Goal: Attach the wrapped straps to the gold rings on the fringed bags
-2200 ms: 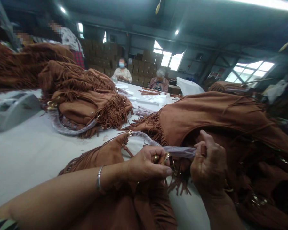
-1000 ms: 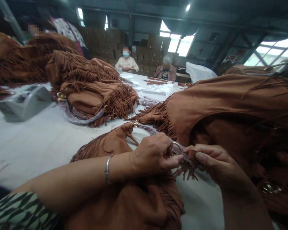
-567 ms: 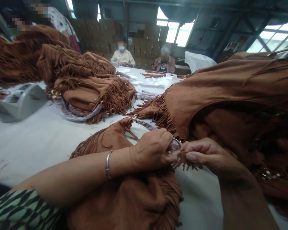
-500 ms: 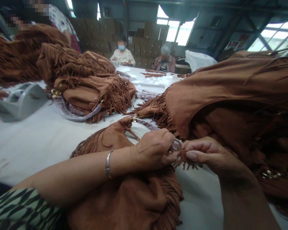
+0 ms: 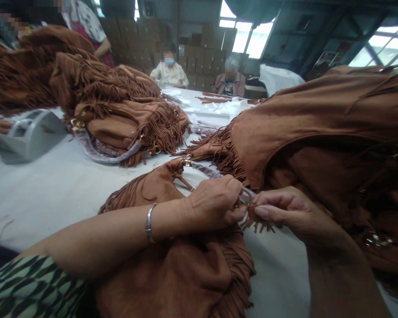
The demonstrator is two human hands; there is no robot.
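A brown suede-like bag [image 5: 172, 274] with long fringe lies under my forearms, a gold clasp [image 5: 187, 160] at its upper corner. From the clasp, a plastic-wrapped handle [image 5: 207, 170] runs behind my left hand. My left hand [image 5: 215, 202] is closed, its fingers curled at a metal ring [image 5: 247, 195] that shows beside the knuckles. Thumb and fingers of my right hand [image 5: 281, 208] pinch a small fringed brown tab [image 5: 253, 215] right at the ring. The left fingertips are partly hidden.
Several more fringed bags [image 5: 119, 128] are heaped at the left, and a large brown pile [image 5: 318, 115] rises at the right. A grey tape dispenser [image 5: 33, 137] stands on the white table [image 5: 86, 185]. Two people [image 5: 169, 73] sit across the table; another stands at the far left.
Both hands keep their grip at the ring and tab, with only slight finger shifts. The view has tilted a little. The standing person at the left has moved an arm.
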